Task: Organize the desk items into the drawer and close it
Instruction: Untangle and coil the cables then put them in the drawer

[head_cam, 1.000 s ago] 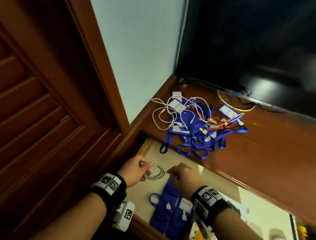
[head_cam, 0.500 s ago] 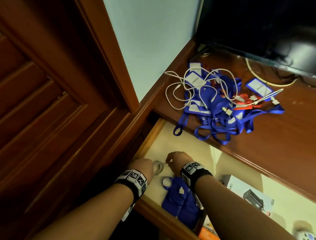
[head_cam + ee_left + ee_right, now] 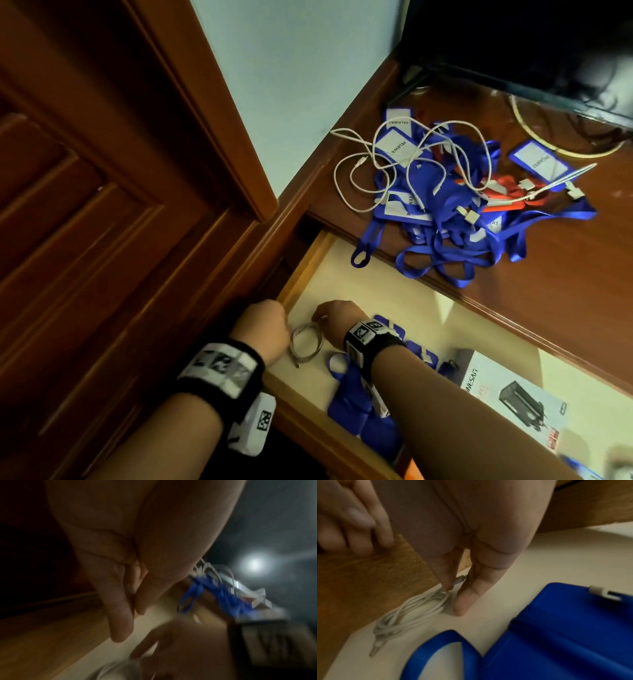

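A coiled white cable (image 3: 306, 342) lies on the pale floor of the open drawer (image 3: 308, 270), in its front left corner. My right hand (image 3: 325, 317) pinches the plug end of the white cable (image 3: 412, 609) between thumb and fingertip, with the right hand (image 3: 456, 596) low over the floor. My left hand (image 3: 270, 322) sits beside the coil at the drawer's left wall and holds nothing; the left wrist view is blurred and shows the left hand (image 3: 130, 622) with fingers stretched out. Folded blue lanyards (image 3: 359, 407) lie under my right forearm. A tangle of blue lanyards, badges and white cables (image 3: 445, 195) sits on the desk (image 3: 565, 281).
A white product box (image 3: 507, 401) lies in the drawer to the right. A dark screen (image 3: 513, 41) stands at the back of the desk with a yellowish cable (image 3: 561, 150) below it. A wooden panelled door (image 3: 85, 205) fills the left.
Both hands have gone down into the drawer's front left corner with the coil. The coil now lies on the floor, and the left hand has let go of it.
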The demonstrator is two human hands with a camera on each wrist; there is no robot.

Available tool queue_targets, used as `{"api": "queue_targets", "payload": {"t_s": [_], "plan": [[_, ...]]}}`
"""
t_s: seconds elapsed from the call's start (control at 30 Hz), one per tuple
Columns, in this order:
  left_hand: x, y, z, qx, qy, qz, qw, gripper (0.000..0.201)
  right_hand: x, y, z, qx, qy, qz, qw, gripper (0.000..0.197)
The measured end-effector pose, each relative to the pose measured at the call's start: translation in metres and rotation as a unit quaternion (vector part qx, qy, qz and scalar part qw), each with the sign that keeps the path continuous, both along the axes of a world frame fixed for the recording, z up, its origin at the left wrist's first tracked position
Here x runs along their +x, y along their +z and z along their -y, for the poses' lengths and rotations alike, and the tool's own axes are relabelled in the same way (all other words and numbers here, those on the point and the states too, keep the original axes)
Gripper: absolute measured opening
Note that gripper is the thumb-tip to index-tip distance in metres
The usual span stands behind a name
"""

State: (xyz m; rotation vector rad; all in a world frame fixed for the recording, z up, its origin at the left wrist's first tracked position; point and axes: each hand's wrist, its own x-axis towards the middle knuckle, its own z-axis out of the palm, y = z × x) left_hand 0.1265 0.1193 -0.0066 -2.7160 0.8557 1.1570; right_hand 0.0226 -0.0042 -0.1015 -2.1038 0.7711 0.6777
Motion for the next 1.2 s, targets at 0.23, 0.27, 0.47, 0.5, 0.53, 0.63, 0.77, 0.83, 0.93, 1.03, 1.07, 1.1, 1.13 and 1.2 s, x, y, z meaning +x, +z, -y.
{"api": "queue_targets", "payload": {"t_s": [0.23, 0.27, 0.47, 0.5, 0.53, 0.63, 0.77, 0.83, 0.93, 1.03, 1.07, 1.1, 1.13, 1.2], "plan": [[0.024, 0.052, -0.032, -0.257, 0.193, -0.104, 0.941, 0.012, 0.006, -0.002, -0.021, 0.045, 0.006, -0.008, 0.999, 0.032], [0.024, 0.052, -0.032, -0.259, 0.188, -0.106, 0.941, 0.012, 0.008, -0.002, -0.026, 0.051, 0.007, -0.01, 0.999, 0.031], [0.021, 0.045, -0.032, -0.276, 0.182, -0.11, 0.938, 0.014, 0.017, 0.001, -0.046, 0.073, -0.014, -0.017, 0.997, 0.032], [0.021, 0.044, -0.032, -0.277, 0.177, -0.113, 0.938, 0.014, 0.017, 0.001, -0.048, 0.076, -0.024, -0.018, 0.997, 0.033], [0.021, 0.044, -0.031, -0.278, 0.172, -0.114, 0.938, 0.015, 0.016, 0.003, -0.047, 0.077, -0.035, -0.017, 0.996, 0.035], [0.023, 0.044, -0.028, -0.284, 0.162, -0.111, 0.939, 0.016, 0.007, 0.011, -0.039, 0.059, -0.049, 0.0, 0.997, 0.042], [0.024, 0.05, -0.014, -0.303, 0.15, -0.1, 0.936, 0.016, -0.014, 0.034, -0.014, 0.03, -0.069, 0.027, 0.997, 0.041], [0.02, 0.054, -0.001, -0.319, 0.134, -0.088, 0.934, 0.014, -0.028, 0.05, 0.0, 0.012, -0.087, 0.04, 0.995, 0.036], [0.009, 0.063, 0.031, -0.356, 0.086, -0.052, 0.929, 0.014, -0.051, 0.079, 0.021, -0.021, -0.106, 0.071, 0.992, 0.029], [0.0, 0.067, 0.073, -0.399, 0.034, -0.024, 0.916, 0.019, -0.075, 0.111, 0.046, -0.08, -0.129, 0.11, 0.982, 0.023], [-0.002, 0.066, 0.089, -0.41, 0.016, -0.005, 0.912, 0.023, -0.083, 0.122, 0.055, -0.101, -0.142, 0.127, 0.976, 0.021], [-0.002, 0.066, 0.105, -0.413, -0.002, 0.021, 0.91, 0.028, -0.09, 0.131, 0.063, -0.119, -0.157, 0.145, 0.97, 0.019], [-0.002, 0.065, 0.121, -0.406, -0.021, 0.051, 0.912, 0.032, -0.096, 0.14, 0.072, -0.134, -0.172, 0.159, 0.963, 0.017], [0.0, 0.064, 0.152, -0.365, -0.054, 0.105, 0.924, 0.04, -0.108, 0.155, 0.089, -0.161, -0.192, 0.177, 0.952, 0.014]]}}
